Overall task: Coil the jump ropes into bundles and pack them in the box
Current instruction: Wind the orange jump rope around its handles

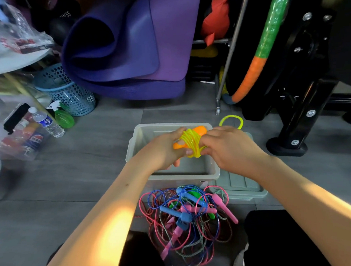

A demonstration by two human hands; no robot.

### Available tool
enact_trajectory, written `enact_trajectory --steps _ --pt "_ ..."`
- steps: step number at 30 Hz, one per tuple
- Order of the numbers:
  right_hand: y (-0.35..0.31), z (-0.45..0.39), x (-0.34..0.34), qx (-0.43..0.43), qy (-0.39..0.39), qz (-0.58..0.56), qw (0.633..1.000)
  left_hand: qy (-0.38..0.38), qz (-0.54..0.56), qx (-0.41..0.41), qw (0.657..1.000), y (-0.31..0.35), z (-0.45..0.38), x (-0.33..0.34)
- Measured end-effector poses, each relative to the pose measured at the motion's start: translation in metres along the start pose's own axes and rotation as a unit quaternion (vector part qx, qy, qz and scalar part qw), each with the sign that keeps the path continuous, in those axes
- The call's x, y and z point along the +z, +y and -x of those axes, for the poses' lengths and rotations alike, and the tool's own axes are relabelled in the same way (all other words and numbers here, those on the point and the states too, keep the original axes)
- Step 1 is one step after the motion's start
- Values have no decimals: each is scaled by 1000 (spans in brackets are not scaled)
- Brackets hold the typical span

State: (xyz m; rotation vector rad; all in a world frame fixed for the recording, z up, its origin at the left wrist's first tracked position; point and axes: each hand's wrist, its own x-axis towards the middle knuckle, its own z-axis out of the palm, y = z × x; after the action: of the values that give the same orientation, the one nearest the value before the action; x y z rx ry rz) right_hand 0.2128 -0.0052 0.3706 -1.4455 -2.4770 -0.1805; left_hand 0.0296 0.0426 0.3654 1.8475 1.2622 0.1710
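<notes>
Over the grey plastic box (137, 138) I hold a yellow jump rope (191, 142) wound around its orange handles. My left hand (163, 152) grips the handles from the left. My right hand (231, 148) pinches the yellow coils on the right side. A loop of the yellow rope (231, 120) sticks out behind my right hand. A tangled pile of jump ropes (188, 216) with blue, pink and green handles lies on the floor in front of the box, between my knees.
The box's grey lid (241, 185) lies right of the box. Purple rolled mats (128, 47) stand behind. A blue basket (65, 92), a green spray bottle (63, 117) and a water bottle (46, 122) are at the left. A black machine frame (304, 96) and a hoop (264, 51) stand at the right.
</notes>
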Motion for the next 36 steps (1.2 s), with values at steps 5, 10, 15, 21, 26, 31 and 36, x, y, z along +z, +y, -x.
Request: enact_trajectory --steps 5,10,15,21,26,31,36 --pt "3 -5 -2 1 -6 -63 998 -65 38 19 997 2 4 -6" --pt "-2 -5 -5 21 -47 -124 991 -141 -1 16 990 3 4 0" --pt "1 -4 -4 57 -76 -225 970 -163 0 29 986 5 5 4" --pt "7 -6 -16 144 -70 -303 939 -183 6 65 981 12 13 4" --pt "16 -5 -8 146 -170 -450 864 -184 1 72 980 16 17 6" --pt "21 -4 -2 139 -184 -612 756 -197 47 78 976 16 20 1" --pt "24 -5 6 209 -142 -664 704 -180 82 85 977 14 21 -1"
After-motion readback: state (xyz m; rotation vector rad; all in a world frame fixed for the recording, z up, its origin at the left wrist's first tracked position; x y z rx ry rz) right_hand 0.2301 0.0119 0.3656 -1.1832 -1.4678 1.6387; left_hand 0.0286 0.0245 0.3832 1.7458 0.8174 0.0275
